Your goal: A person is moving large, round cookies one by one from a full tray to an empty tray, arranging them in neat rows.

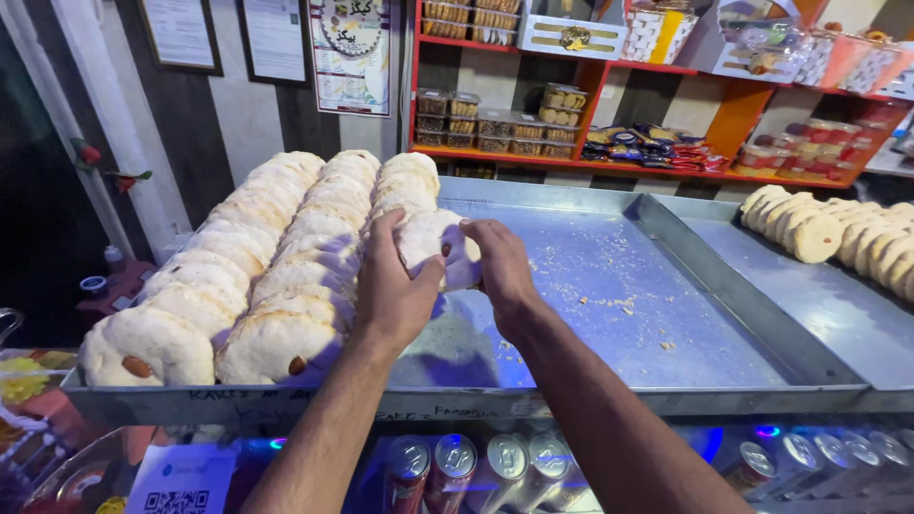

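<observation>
Cans (457, 466) nearest, under the tray (609, 286). Both hands up top: left hand (395, 286) & right hand (500, 266) each clenched on one bun (433, 243), at tray's third row. Two rows full, third approx half; tray's right side bare, crumbs only.

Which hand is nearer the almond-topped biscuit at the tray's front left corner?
Left. The left hand grips a round biscuit beside the third row, a couple of rows right of the corner biscuit. The right hand holds the same biscuit's far side, farther right.
</observation>
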